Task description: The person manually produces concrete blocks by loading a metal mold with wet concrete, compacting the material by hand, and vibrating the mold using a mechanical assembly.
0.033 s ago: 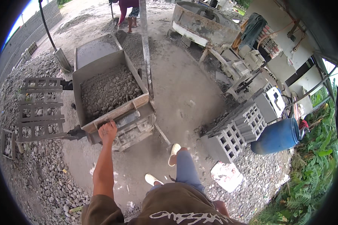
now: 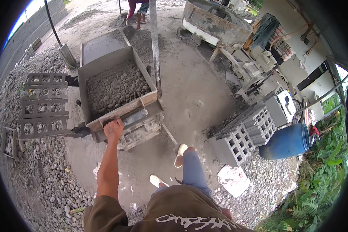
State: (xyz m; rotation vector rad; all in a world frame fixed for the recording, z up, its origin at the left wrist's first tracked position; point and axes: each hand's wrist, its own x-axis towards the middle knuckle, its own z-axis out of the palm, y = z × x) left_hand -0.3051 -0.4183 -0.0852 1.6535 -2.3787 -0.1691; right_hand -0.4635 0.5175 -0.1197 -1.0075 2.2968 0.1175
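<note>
1. A deep, open-topped box point(image 2: 133, 108) is being held up on a low stand point(image 2: 143, 135), ahead of the body and to the left; a heap of grey stones point(image 2: 118, 89) is being contained in it.
2. The box's near edge is being gripped by the left hand point(image 2: 113, 129) — its fingers are being kept curled over the edge.
3. The right hand is not being shown, so whether its fingers are being clenched or released cannot be told.
4. Just behind the box, a flat grey tray point(image 2: 104, 48) is being seen; beside its right wall, a pole point(image 2: 155, 50) is being stood upright.
5. To the left, dark slatted frames point(image 2: 44, 119) are being laid out over gravel.
6. Well to the right, hollow blocks point(image 2: 223, 150) are being lined up — near a blue barrel point(image 2: 282, 144) and a white sack point(image 2: 234, 181).
</note>
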